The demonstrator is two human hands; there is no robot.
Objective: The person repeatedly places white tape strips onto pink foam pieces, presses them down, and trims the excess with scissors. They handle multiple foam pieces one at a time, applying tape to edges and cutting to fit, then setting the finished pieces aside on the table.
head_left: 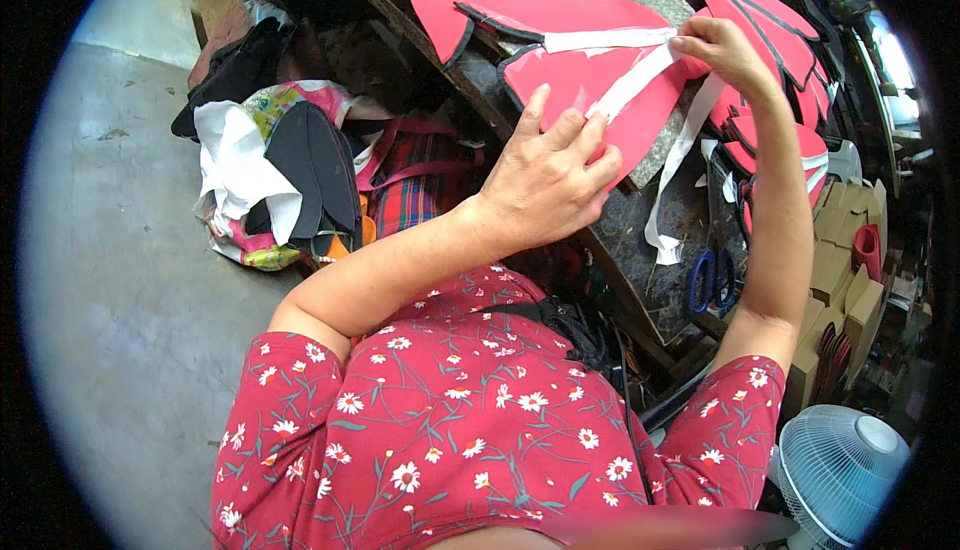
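A red sheet piece with black edging [570,75] lies on a grey slab at the table's edge. White tape [640,75] runs along it in a V shape, and a loose tail of it hangs down past the slab to the right. My right hand [728,50] pinches the tape between thumb and finger at the point of the V. My left hand [555,172] rests on the piece with fingers spread, its fingertips near the lower strip of tape. Part of the piece under my left hand is hidden.
More red black-edged pieces [765,25] lie at the back and right. Blue-handled scissors [711,280] rest on the dark table [635,240]. A bag with black pieces and white cloth [240,170] is at left. Cardboard boxes [835,240] and a fan [845,470] stand at right.
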